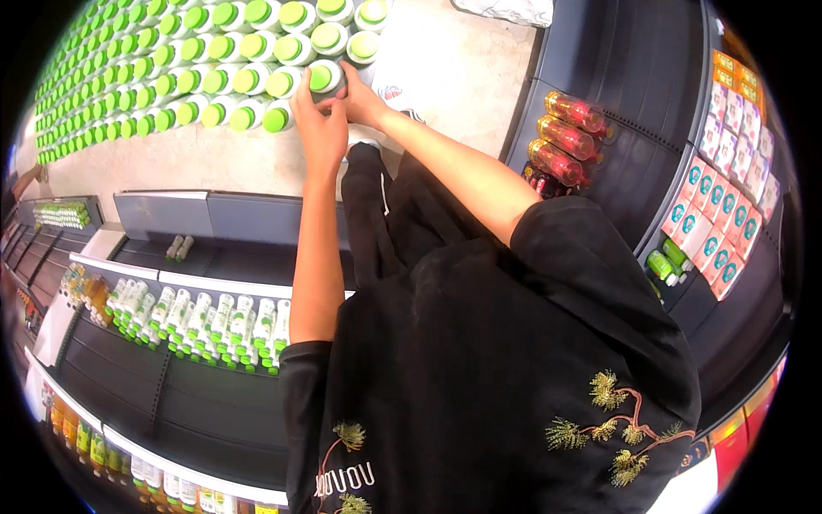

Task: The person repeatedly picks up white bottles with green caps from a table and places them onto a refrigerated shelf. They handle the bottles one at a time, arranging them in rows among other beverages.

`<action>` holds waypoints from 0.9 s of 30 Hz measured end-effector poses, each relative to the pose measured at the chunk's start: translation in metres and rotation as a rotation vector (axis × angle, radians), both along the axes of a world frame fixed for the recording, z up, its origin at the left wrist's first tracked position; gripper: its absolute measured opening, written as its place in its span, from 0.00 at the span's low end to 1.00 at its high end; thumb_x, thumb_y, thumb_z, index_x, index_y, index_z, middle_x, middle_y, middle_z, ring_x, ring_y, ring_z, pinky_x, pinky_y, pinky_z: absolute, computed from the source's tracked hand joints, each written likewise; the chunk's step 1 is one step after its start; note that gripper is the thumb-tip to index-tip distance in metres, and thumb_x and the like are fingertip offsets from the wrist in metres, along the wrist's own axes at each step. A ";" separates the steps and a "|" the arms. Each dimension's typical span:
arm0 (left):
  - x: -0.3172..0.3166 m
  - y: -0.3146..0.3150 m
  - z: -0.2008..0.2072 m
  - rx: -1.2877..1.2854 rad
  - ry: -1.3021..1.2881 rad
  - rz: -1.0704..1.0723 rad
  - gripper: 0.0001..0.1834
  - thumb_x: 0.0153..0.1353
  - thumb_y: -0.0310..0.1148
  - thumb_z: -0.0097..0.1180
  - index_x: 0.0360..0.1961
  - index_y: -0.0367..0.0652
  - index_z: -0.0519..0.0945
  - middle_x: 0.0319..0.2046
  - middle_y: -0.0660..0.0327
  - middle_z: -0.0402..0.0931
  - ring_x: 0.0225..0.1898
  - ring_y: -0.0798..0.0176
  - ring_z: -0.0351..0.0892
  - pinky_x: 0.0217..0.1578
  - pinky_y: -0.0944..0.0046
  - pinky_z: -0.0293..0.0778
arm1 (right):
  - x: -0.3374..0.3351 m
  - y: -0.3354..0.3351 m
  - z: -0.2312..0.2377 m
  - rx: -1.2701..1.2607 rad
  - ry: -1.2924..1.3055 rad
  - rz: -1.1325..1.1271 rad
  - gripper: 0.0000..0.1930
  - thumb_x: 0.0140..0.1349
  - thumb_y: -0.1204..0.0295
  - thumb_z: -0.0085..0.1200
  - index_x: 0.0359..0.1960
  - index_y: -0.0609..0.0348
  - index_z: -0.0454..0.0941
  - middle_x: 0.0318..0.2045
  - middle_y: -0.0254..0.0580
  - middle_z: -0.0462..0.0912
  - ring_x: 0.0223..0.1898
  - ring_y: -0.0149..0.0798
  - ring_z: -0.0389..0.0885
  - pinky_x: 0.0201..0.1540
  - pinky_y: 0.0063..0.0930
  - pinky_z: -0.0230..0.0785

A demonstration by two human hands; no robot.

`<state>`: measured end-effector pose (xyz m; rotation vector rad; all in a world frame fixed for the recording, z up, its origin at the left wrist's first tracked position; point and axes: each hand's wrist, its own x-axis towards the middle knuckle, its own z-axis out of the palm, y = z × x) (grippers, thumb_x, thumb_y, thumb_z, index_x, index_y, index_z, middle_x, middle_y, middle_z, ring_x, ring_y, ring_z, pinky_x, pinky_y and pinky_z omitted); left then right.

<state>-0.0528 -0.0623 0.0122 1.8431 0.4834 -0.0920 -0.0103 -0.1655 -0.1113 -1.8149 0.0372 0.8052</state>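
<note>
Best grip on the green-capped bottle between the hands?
Probably around the bottle just below its green cap, coming from the near and right sides: its body looks round, and other bottles crowd its left and far sides.

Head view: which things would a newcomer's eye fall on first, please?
Probably the rows of green-capped bottles on the floor, upper left. At their lower right edge, the left hand and right hand hold one bottle. Red bottles on the dark shelf, upper right, stand out too.
</note>
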 end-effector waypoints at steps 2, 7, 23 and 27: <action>0.000 0.001 -0.003 0.016 0.013 0.046 0.41 0.67 0.19 0.57 0.80 0.39 0.59 0.66 0.45 0.60 0.49 0.56 0.83 0.55 0.59 0.80 | 0.003 0.002 -0.001 -0.011 0.031 0.014 0.65 0.53 0.54 0.79 0.83 0.59 0.43 0.44 0.49 0.84 0.48 0.50 0.86 0.54 0.38 0.77; -0.005 0.005 -0.014 0.057 0.063 0.071 0.40 0.66 0.23 0.61 0.78 0.35 0.61 0.66 0.45 0.61 0.49 0.55 0.82 0.55 0.57 0.80 | 0.003 0.002 -0.018 0.034 0.013 -0.015 0.55 0.56 0.58 0.77 0.80 0.55 0.52 0.42 0.47 0.85 0.47 0.46 0.87 0.54 0.37 0.76; -0.025 0.012 -0.012 -0.099 0.042 -0.047 0.30 0.60 0.33 0.73 0.61 0.35 0.78 0.55 0.50 0.79 0.59 0.52 0.78 0.60 0.54 0.73 | -0.029 -0.052 0.083 0.194 0.106 0.201 0.33 0.69 0.65 0.66 0.70 0.67 0.65 0.65 0.59 0.77 0.68 0.48 0.78 0.70 0.41 0.70; -0.043 0.025 -0.001 -0.156 0.043 -0.015 0.27 0.62 0.33 0.71 0.62 0.36 0.81 0.50 0.55 0.78 0.52 0.57 0.77 0.54 0.57 0.75 | -0.033 -0.048 0.117 0.207 0.125 0.379 0.37 0.72 0.67 0.62 0.76 0.70 0.58 0.69 0.57 0.75 0.72 0.47 0.74 0.74 0.40 0.65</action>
